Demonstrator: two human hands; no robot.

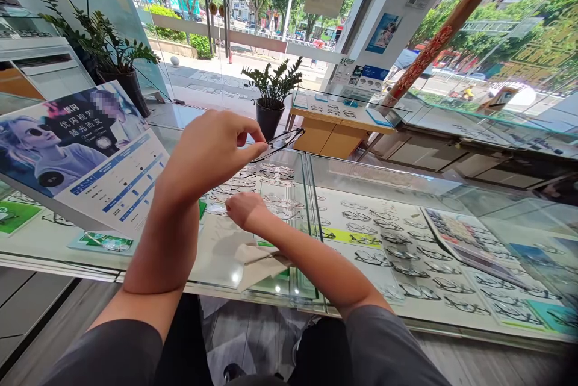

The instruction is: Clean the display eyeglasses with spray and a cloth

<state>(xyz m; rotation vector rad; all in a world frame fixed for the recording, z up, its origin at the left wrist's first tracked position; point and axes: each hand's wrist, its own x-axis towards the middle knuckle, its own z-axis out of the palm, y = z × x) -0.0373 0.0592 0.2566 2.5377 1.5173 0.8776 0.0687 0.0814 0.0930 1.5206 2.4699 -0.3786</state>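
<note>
My left hand (212, 145) is raised over the glass display counter (311, 211), thumb and fingers pinched on a dark, thin-framed pair of eyeglasses (286, 142). The glasses stick out to the right of my fingertips, against the potted plant and the floor beyond. Lower and nearer the counter, my right hand (246, 208) is curled closed with its back toward me. Whatever its fingers may hold is hidden. Rows of eyeglasses (275, 175) lie just behind and beside it. A beige cloth or paper (259, 265) lies on the counter below my right forearm.
A tilted advertising board (112, 157) stands at the left. More eyeglass frames (401, 253) fill the case at the right, with a tablet-like panel (469, 247) on it. Beyond are a potted plant (271, 97), a wooden cabinet (334, 133) and glass windows.
</note>
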